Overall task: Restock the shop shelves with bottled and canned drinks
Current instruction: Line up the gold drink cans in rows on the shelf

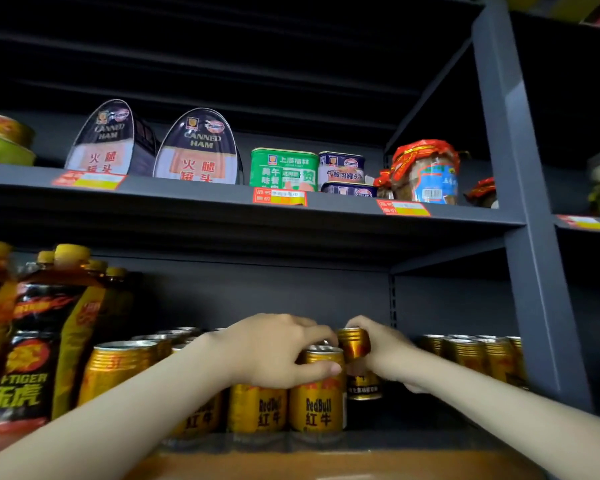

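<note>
left hand (274,351) grips the front gold can (317,400); right hand (390,356) holds a second can (354,342) just beside it.

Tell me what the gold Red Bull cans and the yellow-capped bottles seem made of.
Red Bull cans: likely metal, glossy gold finish, ribbed shoulders, silvery lids. Yellow-capped bottles: probably clear plastic, since amber liquid shows through the necks; glossy printed sleeves.
</note>
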